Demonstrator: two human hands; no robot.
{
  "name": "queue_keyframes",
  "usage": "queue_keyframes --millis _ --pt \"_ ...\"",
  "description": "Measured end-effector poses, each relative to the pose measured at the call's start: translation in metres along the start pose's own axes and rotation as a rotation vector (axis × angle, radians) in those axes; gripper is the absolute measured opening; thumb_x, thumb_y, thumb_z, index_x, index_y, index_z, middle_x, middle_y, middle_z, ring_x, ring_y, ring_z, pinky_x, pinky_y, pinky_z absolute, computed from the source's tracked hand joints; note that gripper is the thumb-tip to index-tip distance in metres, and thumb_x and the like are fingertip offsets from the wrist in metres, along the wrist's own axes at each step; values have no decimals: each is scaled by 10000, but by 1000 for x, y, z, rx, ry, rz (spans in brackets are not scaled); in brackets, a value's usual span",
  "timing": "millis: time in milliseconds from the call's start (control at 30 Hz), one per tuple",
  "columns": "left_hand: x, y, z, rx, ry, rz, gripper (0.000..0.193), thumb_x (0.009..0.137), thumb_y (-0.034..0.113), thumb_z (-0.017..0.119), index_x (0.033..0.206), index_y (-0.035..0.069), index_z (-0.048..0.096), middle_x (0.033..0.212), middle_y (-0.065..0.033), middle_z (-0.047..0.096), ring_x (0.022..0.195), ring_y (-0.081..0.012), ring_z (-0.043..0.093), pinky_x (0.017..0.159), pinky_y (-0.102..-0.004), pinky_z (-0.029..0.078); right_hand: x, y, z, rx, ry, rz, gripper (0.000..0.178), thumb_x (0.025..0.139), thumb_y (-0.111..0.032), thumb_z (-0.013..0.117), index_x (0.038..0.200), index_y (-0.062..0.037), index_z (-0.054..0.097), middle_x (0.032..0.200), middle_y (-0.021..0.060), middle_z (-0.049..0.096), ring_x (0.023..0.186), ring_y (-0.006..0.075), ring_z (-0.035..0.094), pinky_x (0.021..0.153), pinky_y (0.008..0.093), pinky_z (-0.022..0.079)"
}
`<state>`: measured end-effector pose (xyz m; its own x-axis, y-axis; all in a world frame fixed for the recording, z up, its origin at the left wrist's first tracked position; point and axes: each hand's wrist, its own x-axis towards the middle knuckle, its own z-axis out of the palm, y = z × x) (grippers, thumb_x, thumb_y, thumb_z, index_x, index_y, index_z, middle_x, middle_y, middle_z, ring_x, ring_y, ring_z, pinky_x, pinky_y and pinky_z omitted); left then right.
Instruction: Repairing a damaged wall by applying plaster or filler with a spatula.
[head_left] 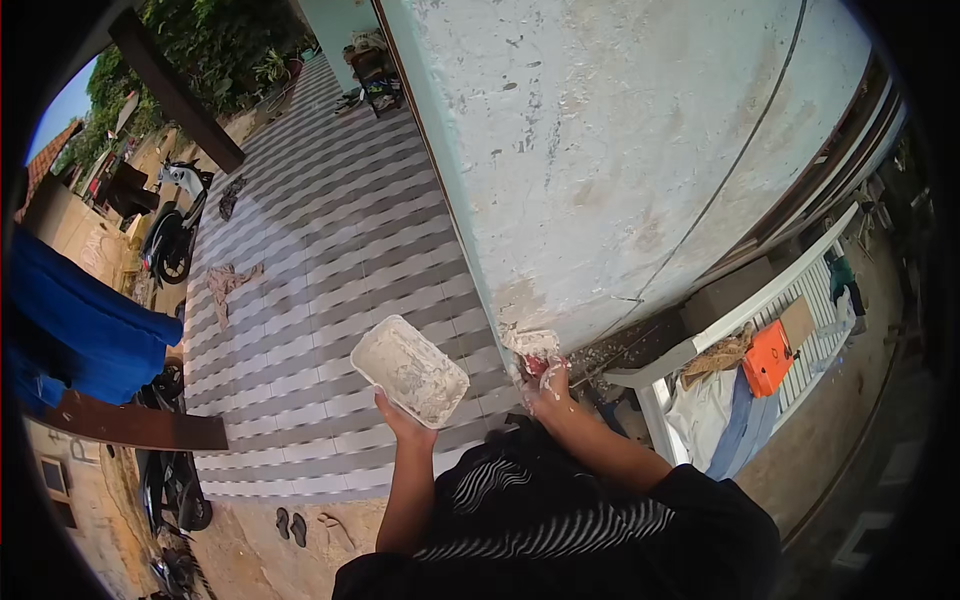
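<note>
My left hand (408,425) holds a white rectangular tub (372,347) from below, at its near edge. Whitish putty (418,382) is smeared and lumped inside it. To the right, my right hand (547,392), spattered with white, is closed on a putty knife (537,343) with a reddish handle. Its blade is coated in putty and lies at the bottom corner of the wall (600,170). That wall has pale, peeling paint, with a beige patch (520,298) just above the blade. Whether the blade presses on the wall I cannot tell.
Grey-and-white tiled floor (320,250) stretches left of the wall, with a crumpled cloth (230,290) on it. On the right stands a white slatted bench (800,350) bearing clothes and an orange bag (767,358). Sandals (291,526), motorbikes (175,235) and a hanging blue cloth (85,325) are at left.
</note>
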<state>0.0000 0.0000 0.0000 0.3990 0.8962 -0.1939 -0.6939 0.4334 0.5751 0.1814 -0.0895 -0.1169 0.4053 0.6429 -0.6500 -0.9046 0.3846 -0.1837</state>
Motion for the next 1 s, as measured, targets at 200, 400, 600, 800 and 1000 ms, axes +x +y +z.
queue_keyframes --millis 200,400,600,800,1000 --pt "11 0 -5 46 20 -16 749 830 578 432 1393 114 261 1330 -126 417 1186 -341 462 958 -508 422 -12 -3 20 108 3 -116 327 909 -180 463 1196 -21 465 1105 158 553 946 311 577 849 453 489" --pt "26 0 -9 48 26 -62 749 833 577 430 1398 118 253 1342 -123 404 1194 -341 454 964 -507 416 -15 -5 33 194 -21 -29 334 877 -87 439 1200 1 451 1143 184 531 997 336 568 856 488 487" --pt "36 1 -4 74 -14 -74 758 834 574 435 1404 115 239 1346 -128 399 1194 -340 453 964 -508 415 -6 -8 45 221 16 -14 340 855 -37 396 1185 28 447 1123 200 529 1000 359 558 845 526 489" --pt "39 6 -1 67 8 -68 754 833 573 434 1400 114 245 1343 -127 401 1193 -342 452 961 -504 417 0 -20 59 297 99 23 337 864 -69 366 1172 54 424 1128 246 509 1001 399 546 880 579 464" --pt "33 10 -16 52 55 -20 739 836 566 429 1395 116 256 1341 -120 405 1195 -334 453 966 -499 412 -28 -33 88 166 108 -7 318 831 -68 392 1093 98 460 1073 253 546 1029 398 536 943 548 437"
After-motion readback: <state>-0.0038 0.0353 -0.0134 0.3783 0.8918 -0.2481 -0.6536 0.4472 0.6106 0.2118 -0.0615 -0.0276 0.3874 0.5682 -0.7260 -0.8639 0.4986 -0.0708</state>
